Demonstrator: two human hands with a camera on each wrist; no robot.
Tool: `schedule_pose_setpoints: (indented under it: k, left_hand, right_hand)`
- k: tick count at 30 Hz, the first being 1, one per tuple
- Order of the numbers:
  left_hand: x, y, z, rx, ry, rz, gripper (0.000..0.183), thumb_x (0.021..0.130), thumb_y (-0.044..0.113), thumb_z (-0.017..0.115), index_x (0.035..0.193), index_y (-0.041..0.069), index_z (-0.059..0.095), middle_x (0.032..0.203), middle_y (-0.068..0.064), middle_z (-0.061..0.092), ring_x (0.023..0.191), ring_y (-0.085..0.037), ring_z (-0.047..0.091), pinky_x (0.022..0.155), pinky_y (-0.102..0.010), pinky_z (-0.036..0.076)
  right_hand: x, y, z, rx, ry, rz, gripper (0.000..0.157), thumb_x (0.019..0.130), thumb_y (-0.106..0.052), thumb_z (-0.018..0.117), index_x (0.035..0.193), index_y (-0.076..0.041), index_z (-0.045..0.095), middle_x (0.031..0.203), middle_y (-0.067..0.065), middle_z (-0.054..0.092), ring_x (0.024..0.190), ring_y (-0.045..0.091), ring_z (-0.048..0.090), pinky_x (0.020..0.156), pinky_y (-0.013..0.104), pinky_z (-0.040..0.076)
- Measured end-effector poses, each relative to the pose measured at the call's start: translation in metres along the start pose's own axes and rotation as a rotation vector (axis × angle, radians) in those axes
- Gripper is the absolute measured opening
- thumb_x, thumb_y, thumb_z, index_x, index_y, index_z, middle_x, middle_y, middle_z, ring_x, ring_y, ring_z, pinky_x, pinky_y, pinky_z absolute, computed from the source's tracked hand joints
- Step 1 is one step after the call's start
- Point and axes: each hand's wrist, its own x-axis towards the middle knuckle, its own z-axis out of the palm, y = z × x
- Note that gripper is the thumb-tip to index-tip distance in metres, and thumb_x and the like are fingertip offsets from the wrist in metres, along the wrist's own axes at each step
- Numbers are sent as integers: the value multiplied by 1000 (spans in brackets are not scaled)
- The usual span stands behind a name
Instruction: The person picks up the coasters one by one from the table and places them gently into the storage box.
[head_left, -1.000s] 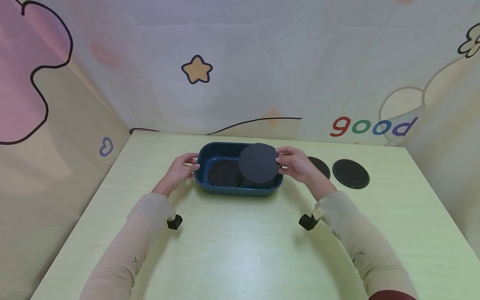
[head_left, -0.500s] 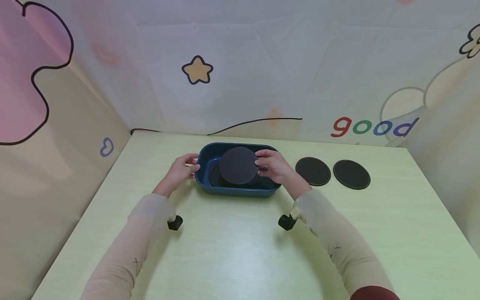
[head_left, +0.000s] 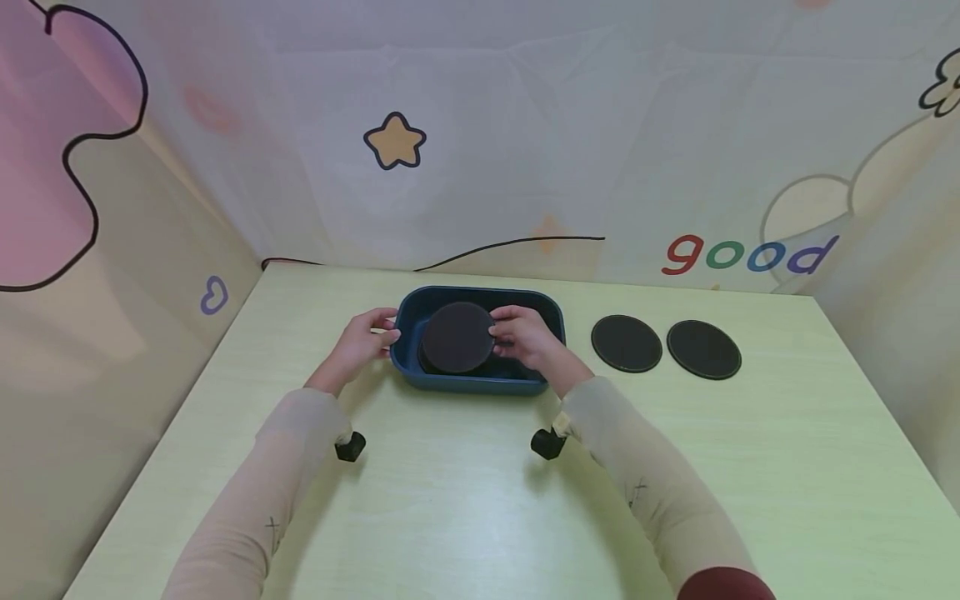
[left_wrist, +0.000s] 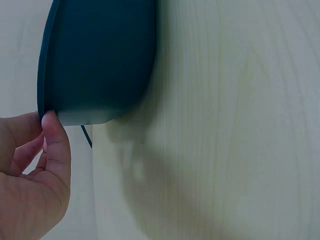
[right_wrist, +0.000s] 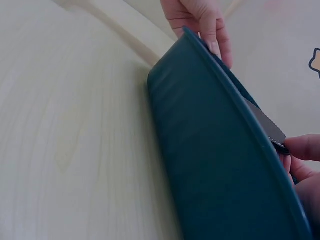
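My left hand [head_left: 360, 343] pinches the left rim of a dark blue oblong box [head_left: 468, 384] with rounded corners. The left wrist view has the thumb against the outside wall of the box [left_wrist: 100, 60]. Between thumb and fingers, my right hand [head_left: 525, 337] holds the right edge of a black round coaster [head_left: 457, 337], over the left half of the box. From the right wrist view, this coaster [right_wrist: 262, 120] shows edge-on just past the rim. Beneath it, another dark disc in the box is almost wholly hidden.
Two more black round coasters, a nearer one [head_left: 626, 343] and a farther one [head_left: 703, 350], lie side by side on the light wooden table [head_left: 450, 500], right of the box. A printed cloth backdrop [head_left: 487, 150] rises behind the table's back edge.
My right hand has carried the coaster leftward and lower, from the box's right end to over the disc at its left. The left hand stays at the rim.
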Motion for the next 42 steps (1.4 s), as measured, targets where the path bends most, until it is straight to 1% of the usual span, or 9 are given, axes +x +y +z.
schedule_pose_setpoints:
  k: [11, 17, 20, 24, 28, 31, 36, 40, 42]
  left_hand:
    - [0, 0, 0, -1, 6, -1, 43, 89, 6, 49, 131, 4, 39, 109, -14, 44, 75, -12, 48, 59, -17, 48]
    - [1, -1, 1, 0, 7, -9, 42, 90, 7, 49, 131, 6, 40, 110, -14, 44, 75, -13, 48, 60, -17, 48]
    - [1, -1, 1, -2, 8, -7, 43, 89, 7, 49, 131, 5, 40, 109, -13, 44, 74, -12, 48, 60, -17, 48]
    - [2, -2, 1, -1, 13, -11, 42, 89, 8, 49, 131, 6, 40, 108, -12, 44, 74, -12, 48, 58, -17, 47]
    - [2, -1, 2, 2, 14, -17, 43, 89, 8, 49, 131, 6, 40, 108, -12, 44, 74, -12, 47, 58, -17, 47]
    - [1, 0, 2, 2, 15, -14, 42, 89, 8, 50, 131, 6, 40, 108, -12, 44, 73, -12, 47, 58, -16, 47]
    - [0, 1, 2, 1, 16, 2, 42, 89, 6, 49, 130, 5, 40, 106, -12, 44, 71, -11, 47, 56, -16, 47]
    - [-1, 1, 1, 0, 15, 11, 42, 89, 6, 49, 130, 4, 40, 105, -12, 44, 71, -11, 47, 56, -16, 47]
    - [-2, 2, 1, -2, 13, 12, 42, 89, 6, 49, 130, 4, 40, 105, -12, 43, 72, -11, 47, 56, -15, 46]
  right_hand:
    - [15, 11, 12, -58, 64, 60, 24, 82, 5, 52, 106, 0, 50, 73, 5, 51, 56, 13, 50, 50, 22, 47]
    - [14, 12, 14, -111, 104, 83, 27, 83, 5, 52, 110, 2, 50, 74, 5, 51, 56, 12, 50, 50, 21, 47]
    - [14, 12, 13, -136, 134, 103, 28, 82, 5, 52, 110, 0, 51, 73, 5, 51, 55, 12, 50, 49, 21, 47]
    - [14, 12, 12, -176, 180, 127, 28, 81, 6, 53, 108, -2, 53, 78, 6, 50, 56, 14, 49, 49, 22, 47]
    - [13, 12, 10, -198, 238, 134, 29, 81, 7, 52, 107, -4, 54, 80, 7, 47, 59, 15, 46, 50, 23, 46]
    - [12, 11, 9, -205, 263, 128, 28, 81, 6, 52, 107, -4, 54, 79, 6, 46, 59, 16, 45, 49, 24, 46]
    - [10, 9, 7, -265, 246, 111, 26, 83, 4, 51, 108, -4, 53, 86, 7, 48, 65, 17, 46, 51, 23, 47]
    - [7, 7, 4, -332, 197, 107, 26, 84, 1, 50, 109, -4, 52, 92, 8, 50, 71, 18, 49, 57, 25, 49]
    - [5, 5, 2, -360, 165, 106, 27, 84, 1, 51, 110, -4, 52, 92, 7, 51, 72, 18, 50, 60, 26, 50]
